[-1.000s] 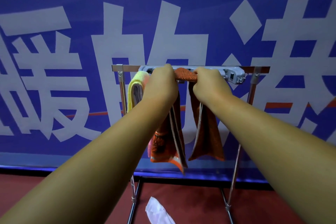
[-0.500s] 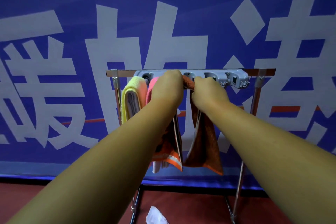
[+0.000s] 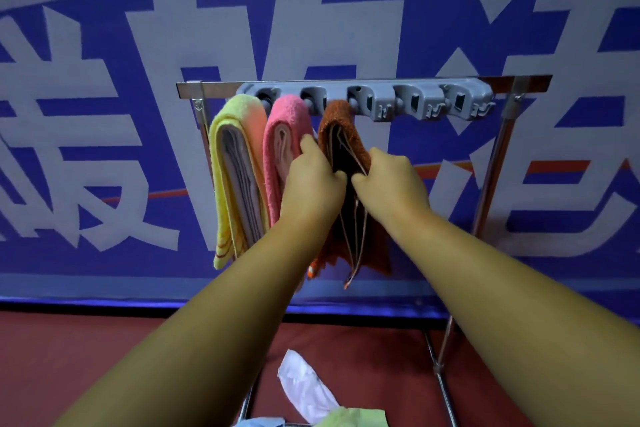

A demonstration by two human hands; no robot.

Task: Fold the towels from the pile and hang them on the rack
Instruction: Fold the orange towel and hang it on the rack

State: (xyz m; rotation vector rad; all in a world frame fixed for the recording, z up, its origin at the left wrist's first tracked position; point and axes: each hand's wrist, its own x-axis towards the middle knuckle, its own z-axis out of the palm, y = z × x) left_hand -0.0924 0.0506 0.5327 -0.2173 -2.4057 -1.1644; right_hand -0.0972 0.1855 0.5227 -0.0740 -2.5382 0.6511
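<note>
Three folded towels hang side by side on the metal rack (image 3: 363,80): a yellow towel (image 3: 235,180) at the left, a pink towel (image 3: 285,135) in the middle and an orange-brown towel (image 3: 341,128) to its right. My left hand (image 3: 313,180) grips the left side of the orange-brown towel about halfway down, its fingertips also touching the pink towel. Opposite it, my right hand (image 3: 391,177) pinches the right side of the same towel. More towels of the pile (image 3: 343,416) show at the bottom edge.
A grey plastic holder bar (image 3: 415,104) with several clips runs along the rack's top rail, its right clips bare. The rack's right leg (image 3: 485,198) slants down to the red floor. A blue banner with large white characters stands close behind. A white cloth (image 3: 304,388) lies below.
Both hands have come down from the top rail to the middle of the orange-brown towel. The towel now hangs over the rail, and the view has moved closer.
</note>
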